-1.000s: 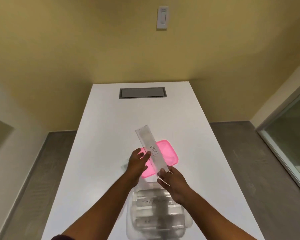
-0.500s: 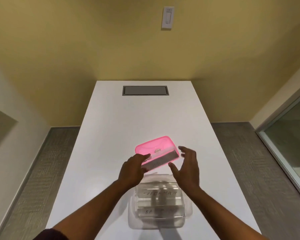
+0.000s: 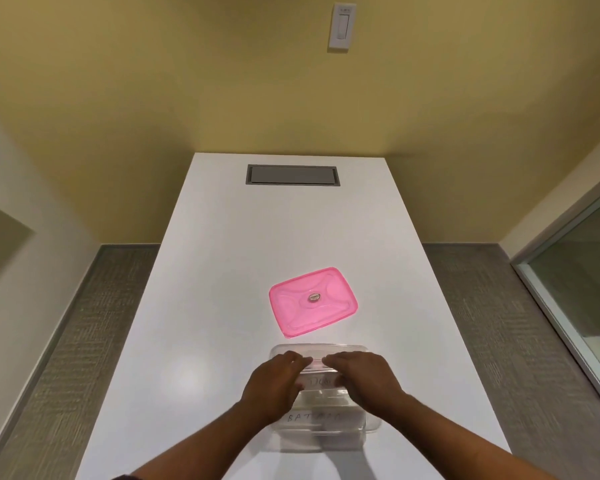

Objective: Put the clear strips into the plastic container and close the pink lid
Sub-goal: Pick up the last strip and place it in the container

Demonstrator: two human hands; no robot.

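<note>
We see both hands over the open plastic container (image 3: 326, 429), which sits near the front edge of the white table (image 3: 222, 271), about midway between its left and right edges. The left hand (image 3: 274, 386) and the right hand (image 3: 364, 379) lie palm down with fingers loosely curled, their fingertips almost meeting on a clear strip (image 3: 321, 381) that lies across the container's far half; whether they pinch it or only press it we cannot tell. That strip carries handwriting, of which we read only "DU". A second strip (image 3: 321, 417) nearer us reads "BAT", the rest being smeared. The pink lid (image 3: 312, 301) lies flat on the table just beyond the container, apart from it and slightly turned, with a small round label at its centre too small to read.
</note>
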